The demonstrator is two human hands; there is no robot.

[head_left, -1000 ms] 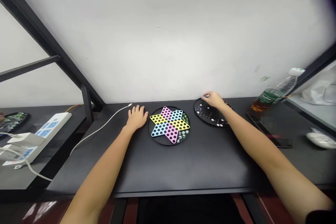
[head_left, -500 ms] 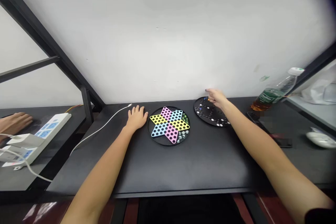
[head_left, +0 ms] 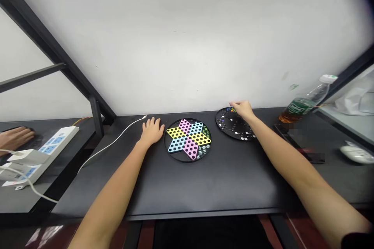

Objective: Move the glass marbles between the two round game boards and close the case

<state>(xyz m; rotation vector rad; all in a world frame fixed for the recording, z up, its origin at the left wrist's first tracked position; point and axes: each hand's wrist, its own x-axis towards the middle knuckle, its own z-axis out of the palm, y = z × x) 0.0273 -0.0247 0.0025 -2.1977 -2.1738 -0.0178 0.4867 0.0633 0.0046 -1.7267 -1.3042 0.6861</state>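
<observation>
Bottle to the right, power strip to the left; black desk, white wall. Star board: beside left hand, spread flat. Round tray: under right hand, fingers bunched, grasp indeterminable.

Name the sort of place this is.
Probably a shared workspace: a black desk against a white wall, a power strip to the left, and another person's hand at far left.

Game board left of tray; bottle farther right.
</observation>
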